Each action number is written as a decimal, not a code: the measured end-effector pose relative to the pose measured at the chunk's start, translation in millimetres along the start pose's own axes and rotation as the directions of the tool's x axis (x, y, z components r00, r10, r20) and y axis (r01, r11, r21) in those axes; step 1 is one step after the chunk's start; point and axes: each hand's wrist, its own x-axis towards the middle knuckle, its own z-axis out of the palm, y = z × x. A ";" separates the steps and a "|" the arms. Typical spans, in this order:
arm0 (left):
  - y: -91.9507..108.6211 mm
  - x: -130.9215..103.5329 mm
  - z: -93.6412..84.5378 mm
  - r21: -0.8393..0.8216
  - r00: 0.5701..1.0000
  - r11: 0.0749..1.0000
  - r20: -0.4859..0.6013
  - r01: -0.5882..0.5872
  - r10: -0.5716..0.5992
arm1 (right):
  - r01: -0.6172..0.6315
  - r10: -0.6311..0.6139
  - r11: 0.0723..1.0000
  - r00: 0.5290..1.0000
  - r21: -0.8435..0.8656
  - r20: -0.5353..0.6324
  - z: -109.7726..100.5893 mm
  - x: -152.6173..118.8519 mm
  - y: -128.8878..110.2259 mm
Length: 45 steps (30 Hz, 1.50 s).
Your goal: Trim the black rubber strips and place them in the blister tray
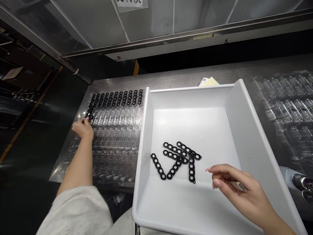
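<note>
My left hand (84, 128) is closed in a pinch at the left edge of a clear plastic tray (114, 133). Between its fingertips is a black strip with round holes (89, 115), partly hidden by the hand. Similar black strips (116, 98) stand side by side along the tray's far row. Over the right part of a white bin (188, 122), my right hand (234, 186) curls around a small metal tool (239, 186), mostly hidden in the palm. Left of that hand, several loose black strips (175, 148) lie on the bin floor, some overlapping.
More clear plastic trays (290, 107) lie to the right of the bin on the metal table (171, 73). Paper notes (210, 81) sit behind the bin. Shiny round metal parts (302, 182) are at the right edge. A framed panel (151, 24) overhangs the back.
</note>
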 end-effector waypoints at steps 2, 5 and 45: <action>3.9 -1.9 -1.2 0.010 0.995 0.996 -0.033 0.090 -0.089 | -0.014 0.014 1.000 1.000 0.008 -0.004 0.6 -0.4 0.1; 11.1 -6.2 -3.4 0.005 0.985 0.986 -0.051 0.165 -0.165 | -0.006 0.006 1.000 1.000 0.005 0.006 0.4 0.0 -0.5; 304.8 -173.3 -65.6 -0.832 0.155 0.537 0.554 0.139 0.818 | 0.267 -0.261 0.963 0.960 0.050 -0.098 -7.8 -9.0 -2.7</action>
